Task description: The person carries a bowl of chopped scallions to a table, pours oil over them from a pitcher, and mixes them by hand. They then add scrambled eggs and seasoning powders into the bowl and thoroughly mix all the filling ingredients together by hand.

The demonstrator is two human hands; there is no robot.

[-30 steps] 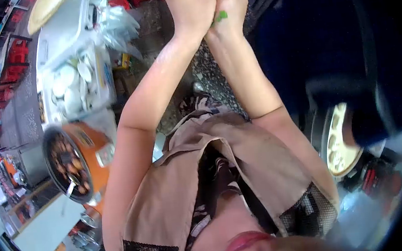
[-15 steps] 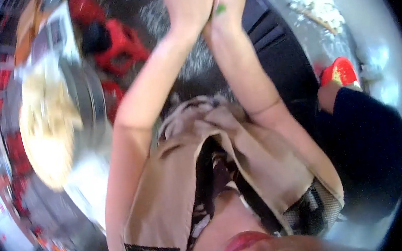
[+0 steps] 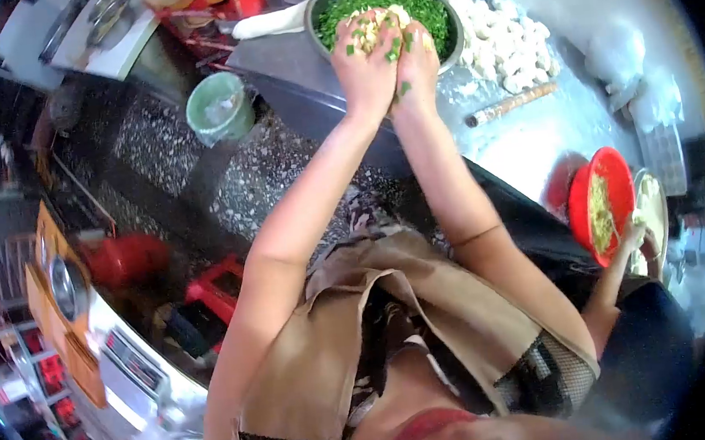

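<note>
My left hand [image 3: 366, 74] and my right hand [image 3: 417, 63] are pressed side by side, cupped around crumbly pale-yellow food [image 3: 367, 32]. Green chopped bits stick to the backs of both hands and wrists. Just beneath and beyond them is a round metal bowl [image 3: 460, 40] full of finely chopped greens [image 3: 416, 0]. My fingertips reach over its near part; whether they touch the greens I cannot tell. The palms and some of the fingers are hidden.
Pale dough pieces [image 3: 509, 39] and a rolling pin [image 3: 511, 105] lie right of the bowl. Further right, a co-worker's hand [image 3: 638, 235] is by a red bowl [image 3: 614, 162] of yellowish filling. A green bucket [image 3: 221, 114] and red stool [image 3: 215, 288] stand on the floor.
The view has swung, bringing the metal bowl, table and bucket into sight. My hands stay pressed together and now appear over the bowl. The co-worker's hand now shows beside the red bowl.
</note>
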